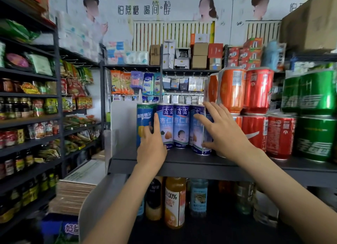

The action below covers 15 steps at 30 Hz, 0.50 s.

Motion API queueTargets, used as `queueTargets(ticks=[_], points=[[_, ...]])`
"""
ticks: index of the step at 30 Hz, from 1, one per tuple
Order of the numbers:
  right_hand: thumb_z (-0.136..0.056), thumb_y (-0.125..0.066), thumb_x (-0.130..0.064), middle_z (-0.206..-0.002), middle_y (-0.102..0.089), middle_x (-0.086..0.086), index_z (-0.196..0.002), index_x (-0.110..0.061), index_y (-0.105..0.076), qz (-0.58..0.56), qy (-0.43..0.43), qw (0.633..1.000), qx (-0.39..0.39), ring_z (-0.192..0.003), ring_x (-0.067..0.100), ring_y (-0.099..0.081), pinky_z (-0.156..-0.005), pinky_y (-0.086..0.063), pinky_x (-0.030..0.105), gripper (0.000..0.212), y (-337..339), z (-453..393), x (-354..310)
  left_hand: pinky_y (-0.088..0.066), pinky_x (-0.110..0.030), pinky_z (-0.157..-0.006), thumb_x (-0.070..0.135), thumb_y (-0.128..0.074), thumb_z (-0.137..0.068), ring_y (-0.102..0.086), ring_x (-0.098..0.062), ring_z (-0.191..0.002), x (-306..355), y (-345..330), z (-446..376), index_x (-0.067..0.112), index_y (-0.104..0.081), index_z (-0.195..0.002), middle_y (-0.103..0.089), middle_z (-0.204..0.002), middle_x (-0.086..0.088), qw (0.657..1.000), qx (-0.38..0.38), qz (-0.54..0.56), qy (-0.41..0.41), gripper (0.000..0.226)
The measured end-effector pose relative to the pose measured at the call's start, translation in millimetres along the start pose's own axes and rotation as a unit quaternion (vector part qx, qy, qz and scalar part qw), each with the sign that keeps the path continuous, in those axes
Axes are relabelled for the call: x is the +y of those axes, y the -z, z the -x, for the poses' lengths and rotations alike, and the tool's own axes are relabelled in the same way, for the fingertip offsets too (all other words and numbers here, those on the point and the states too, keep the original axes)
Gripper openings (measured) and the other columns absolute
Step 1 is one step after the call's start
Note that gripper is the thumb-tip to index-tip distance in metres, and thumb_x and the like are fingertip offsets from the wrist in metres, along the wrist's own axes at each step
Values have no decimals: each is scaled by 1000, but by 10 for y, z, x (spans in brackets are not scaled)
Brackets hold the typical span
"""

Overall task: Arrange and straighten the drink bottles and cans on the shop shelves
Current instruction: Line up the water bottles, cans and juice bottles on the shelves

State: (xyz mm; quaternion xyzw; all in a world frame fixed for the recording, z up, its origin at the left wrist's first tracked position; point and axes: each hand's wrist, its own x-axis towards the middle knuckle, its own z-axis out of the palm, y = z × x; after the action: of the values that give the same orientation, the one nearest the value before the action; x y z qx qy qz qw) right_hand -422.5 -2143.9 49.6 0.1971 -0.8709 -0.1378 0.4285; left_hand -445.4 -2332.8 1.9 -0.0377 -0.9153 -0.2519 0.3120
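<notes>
Straightening blue cans (181, 127): right hand (224, 132) splayed on end can (196, 134); left hand (151, 145) index against first can (166, 123), grip unclear. Next: press row flush.

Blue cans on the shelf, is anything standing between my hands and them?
Nothing visible does. The left hand touches the row of blue cans near its left end, with one finger up along the gap beside the end can. The right hand lies spread on the can at the right end.
</notes>
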Motion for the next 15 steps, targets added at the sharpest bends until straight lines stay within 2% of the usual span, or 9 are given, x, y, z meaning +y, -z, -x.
queueTargets(ticks=[4, 6, 8, 11, 13, 15], points=[[-80, -69, -35, -156, 6, 17, -148, -19, -20, 16, -13, 1000, -16, -145, 32, 2, -108, 17, 39, 85, 6, 20, -37, -37, -33, -72, 6, -56, -90, -44, -24, -91, 22, -8, -51, 26, 18, -146, -30, -130, -13, 1000, 8, -18, 1, 95], [-78, -72, -33, -156, 4, 17, -147, -19, -25, 8, -18, 1000, -9, -145, 32, 0, -107, 18, 40, 84, -12, 13, -59, -41, -35, -76, 6, -56, -90, -50, -29, -97, 31, 10, -84, 25, 19, -146, -32, -134, -15, 1000, -5, -26, 2, 95], [-70, -79, -29, -155, -7, 20, -142, -16, -36, 17, -23, 1000, 6, -144, 35, -9, -109, 12, 43, 85, -41, 21, -50, -43, -38, -81, 4, -55, -90, -50, -33, -106, 42, 28, -106, 24, 20, -146, -31, -138, -17, 999, -26, -28, 12, 95], [-51, -90, -21, -145, -34, 26, -126, -8, -56, 11, -30, 999, 36, -134, 41, -34, -108, -9, 52, 84, -113, 73, -56, -42, -40, -83, 4, -54, -90, -50, -36, -109, 88, 30, -76, 22, 18, -146, -29, -140, -18, 998, -39, -43, 26, 93], [-52, -89, -16, -142, -37, 27, -121, -4, -57, -7, -35, 997, 68, -131, 41, -38, -108, -14, 52, 77, -176, 132, -76, -42, -40, -83, 6, -55, -91, -49, -36, -111, 117, 51, -42, 18, 12, -148, -28, -140, -18, 998, -27, -44, 29, 89], [-61, -84, -9, -140, -40, 27, -118, 0, -57, -42, -28, 992, 117, -129, 40, -40, -110, -18, 51, 63, -219, 237, -122, -42, -38, -80, 9, -56, -90, -49, -34, -112, 107, 68, 20, 16, 0, -149, -32, -139, -15, 1000, 15, 1, 4, 82]])
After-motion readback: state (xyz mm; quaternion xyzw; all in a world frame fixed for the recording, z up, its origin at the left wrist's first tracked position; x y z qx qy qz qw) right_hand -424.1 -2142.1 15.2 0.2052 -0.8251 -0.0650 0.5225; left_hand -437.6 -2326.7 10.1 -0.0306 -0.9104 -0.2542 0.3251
